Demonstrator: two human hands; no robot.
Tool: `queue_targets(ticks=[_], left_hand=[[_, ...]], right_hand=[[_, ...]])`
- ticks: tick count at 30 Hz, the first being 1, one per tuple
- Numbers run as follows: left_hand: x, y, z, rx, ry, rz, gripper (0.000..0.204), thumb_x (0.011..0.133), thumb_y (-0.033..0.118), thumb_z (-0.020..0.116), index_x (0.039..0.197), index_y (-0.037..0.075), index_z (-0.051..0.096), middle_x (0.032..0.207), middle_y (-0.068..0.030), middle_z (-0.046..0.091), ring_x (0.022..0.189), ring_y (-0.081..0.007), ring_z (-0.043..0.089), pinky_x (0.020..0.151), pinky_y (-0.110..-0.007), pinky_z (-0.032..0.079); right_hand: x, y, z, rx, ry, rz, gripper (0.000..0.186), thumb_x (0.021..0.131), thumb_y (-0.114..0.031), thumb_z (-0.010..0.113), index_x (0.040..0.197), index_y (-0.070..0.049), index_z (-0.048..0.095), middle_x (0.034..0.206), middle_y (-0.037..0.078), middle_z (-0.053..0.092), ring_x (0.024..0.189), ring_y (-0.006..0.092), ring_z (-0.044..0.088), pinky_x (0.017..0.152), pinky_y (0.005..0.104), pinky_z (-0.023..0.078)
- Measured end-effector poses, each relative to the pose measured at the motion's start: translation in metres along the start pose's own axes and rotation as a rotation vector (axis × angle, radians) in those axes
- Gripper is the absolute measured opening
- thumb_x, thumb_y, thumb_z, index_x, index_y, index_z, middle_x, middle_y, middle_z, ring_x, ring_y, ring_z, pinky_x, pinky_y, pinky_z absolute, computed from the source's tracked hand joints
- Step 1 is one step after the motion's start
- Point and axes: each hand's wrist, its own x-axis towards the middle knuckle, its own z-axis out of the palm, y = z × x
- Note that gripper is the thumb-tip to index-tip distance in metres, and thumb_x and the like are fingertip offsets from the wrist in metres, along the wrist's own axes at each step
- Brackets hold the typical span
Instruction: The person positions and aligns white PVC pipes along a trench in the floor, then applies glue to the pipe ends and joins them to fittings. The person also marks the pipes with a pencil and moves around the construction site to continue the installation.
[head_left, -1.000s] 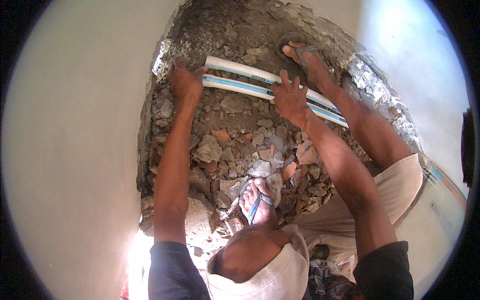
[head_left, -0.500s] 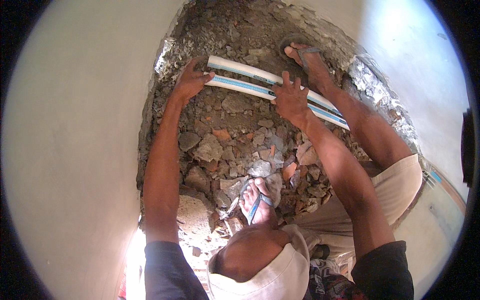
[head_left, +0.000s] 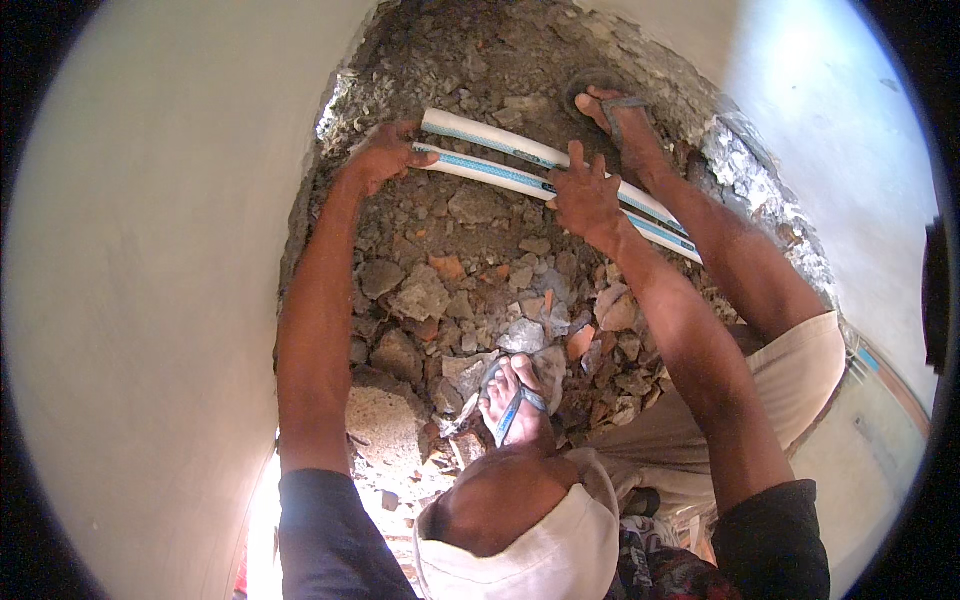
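Two white pipes with blue stripes lie side by side over the rubble, sloping down toward the right: a far pipe (head_left: pixel 480 133) and a near pipe (head_left: pixel 480 172). At the left end of the near pipe is my left hand (head_left: pixel 385 160), its thumb along the top and the other fingers curled past the end, partly hidden. My right hand (head_left: pixel 588 198) grips both pipes around their middle, fingers reaching across the far one. A narrow gap separates the pipes at their left ends.
Broken concrete and brick rubble (head_left: pixel 420 295) covers the ground. My sandalled feet stand at the near middle (head_left: pixel 515 400) and far right (head_left: pixel 625 125). A pale wall (head_left: pixel 160 280) rises on the left; another (head_left: pixel 850 130) has a jagged broken edge on the right.
Both pipes have shifted slightly to the right. My left hand has turned a little at the near pipe's end, its forearm moving left. My right hand went slightly right with the pipes.
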Motion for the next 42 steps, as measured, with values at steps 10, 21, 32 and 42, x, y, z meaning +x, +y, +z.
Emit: queue_targets(ticks=[10,21,32,42], left_hand=[[-0.025,0.002,0.018,0.236,0.46,0.234,0.07,0.066,0.025,0.087,0.123,-0.001,0.055,0.112,-0.0228,0.064,0.107,-0.03,0.062,0.085,-0.043,0.051],[-0.021,0.016,0.004,-0.172,-0.088,-0.117,0.095,0.079,0.021,0.079,0.15,0.011,0.017,0.108,-0.0128,0.061,0.077,-0.0153,0.063,0.052,-0.025,0.05],[0.002,0.008,0.013,-0.439,-0.275,-0.216,0.084,0.085,0.01,0.072,0.149,0.016,0.018,0.123,-0.0159,0.057,0.074,-0.0181,0.068,0.038,-0.016,0.043],[-0.033,0.022,0.031,-0.108,0.423,-0.061,0.067,0.09,0.013,0.065,0.146,0.005,0.028,0.118,-0.0192,0.062,0.087,-0.0281,0.071,0.053,-0.034,0.055]], right_hand=[[-0.006,0.001,0.008,0.024,0.211,-0.017,0.027,0.081,-0.024,0.067,0.107,-0.016,0.07,0.126,0.015,0.038,0.11,0.0418,0.047,0.08,0.0607,0.047],[-0.003,0.003,0.004,0.088,0.089,0.01,0.037,0.079,-0.025,0.077,0.113,-0.014,0.067,0.142,0.022,0.028,0.122,0.0513,0.04,0.084,0.0684,0.046],[0.002,0.001,0.0,0.071,0.031,0.002,0.043,0.076,-0.02,0.078,0.116,-0.014,0.064,0.144,0.022,0.025,0.123,0.0524,0.039,0.083,0.0697,0.047],[0.001,0.007,0.007,0.056,0.053,-0.014,0.041,0.079,-0.028,0.076,0.115,-0.013,0.064,0.138,0.021,0.028,0.12,0.0496,0.042,0.08,0.0676,0.05]])
